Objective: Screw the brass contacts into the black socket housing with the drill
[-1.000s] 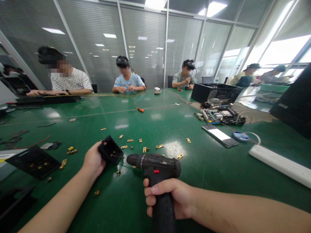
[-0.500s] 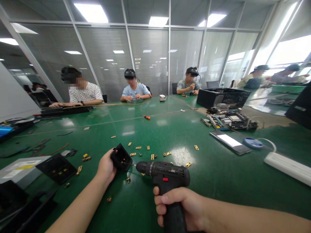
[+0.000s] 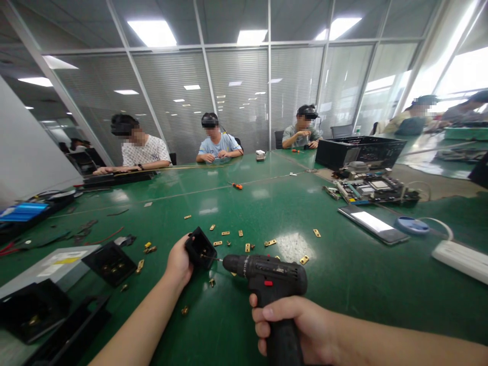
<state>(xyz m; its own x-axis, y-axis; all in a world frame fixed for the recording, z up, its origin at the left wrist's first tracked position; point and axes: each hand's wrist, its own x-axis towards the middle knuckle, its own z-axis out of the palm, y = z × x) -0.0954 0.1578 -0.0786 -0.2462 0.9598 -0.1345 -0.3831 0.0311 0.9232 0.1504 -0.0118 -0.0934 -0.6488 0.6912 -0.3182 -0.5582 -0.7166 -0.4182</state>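
Note:
My left hand is closed around the far side of a small black box-shaped housing, tilted with its open side toward the right. Brass-coloured parts show inside it. In my right hand is a black cordless drill, its handle wrapped by my fingers. The drill's thin bit points left and reaches into the housing's open side; its tip is hard to make out. Near both hands, small brass plates and brass screw terminals lie scattered on the green table.
More black housings and a grey metal box stand at the left. On the right lie a phone, a white power strip and a circuit board. An orange screwdriver lies farther back. Several people sit across the table.
The whole view has shifted slightly, so everything appears farther right. My left hand still holds the housing, and the drill keeps about the same position against it.

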